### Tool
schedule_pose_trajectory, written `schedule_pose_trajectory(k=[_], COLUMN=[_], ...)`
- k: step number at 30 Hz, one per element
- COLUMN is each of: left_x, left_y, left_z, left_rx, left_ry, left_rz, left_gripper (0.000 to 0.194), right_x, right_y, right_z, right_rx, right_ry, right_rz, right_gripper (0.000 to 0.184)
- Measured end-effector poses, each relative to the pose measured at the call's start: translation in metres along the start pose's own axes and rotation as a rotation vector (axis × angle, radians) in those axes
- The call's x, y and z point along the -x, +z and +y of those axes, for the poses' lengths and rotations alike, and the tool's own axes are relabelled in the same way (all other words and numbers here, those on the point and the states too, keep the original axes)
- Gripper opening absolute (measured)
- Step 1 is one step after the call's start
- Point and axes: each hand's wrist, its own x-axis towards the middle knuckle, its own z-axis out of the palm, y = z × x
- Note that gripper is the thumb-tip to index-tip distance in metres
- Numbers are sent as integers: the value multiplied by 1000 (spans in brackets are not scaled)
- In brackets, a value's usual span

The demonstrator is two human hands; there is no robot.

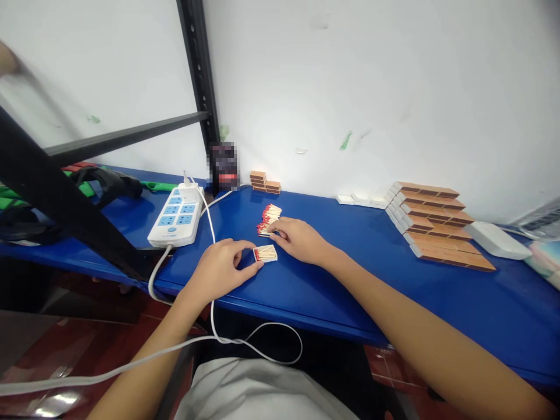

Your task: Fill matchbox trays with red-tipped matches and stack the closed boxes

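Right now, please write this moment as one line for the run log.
left hand: holds matchbox tray | tray contents: red-tipped matches | right hand: at loose matches | surface: blue table

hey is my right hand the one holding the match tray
No, your left hand holds the tray, while your right hand is at the loose matches.

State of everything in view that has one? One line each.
Small tray: open, matches inside.
Loose matches: lying in a pile.
Left hand: holding the tray's end.
Right hand: fingers at the pile; grip unclear.
Power strip: adapter plugged in.
Orange boxes, right: stacked in steps.
White cable: loosely looped.
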Motion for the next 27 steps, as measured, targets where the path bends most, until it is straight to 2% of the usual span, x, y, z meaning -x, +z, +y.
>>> schedule_pose_trajectory(k=[9,20,27], left_x=[0,0,0], left_y=[0,-1,0], left_z=[1,0,1], left_rx=[-12,-9,-14], left_ry=[-4,9,-10], left_rz=[-4,0,-11], left_gripper=[29,29,30], right_x=[-2,1,3], right_y=[3,-4,-6], right_z=[0,-1,-4], right_rx=[-15,12,28], right_ry=[12,36,42], right_rz=[45,-75,-95], right_gripper=[8,11,11])
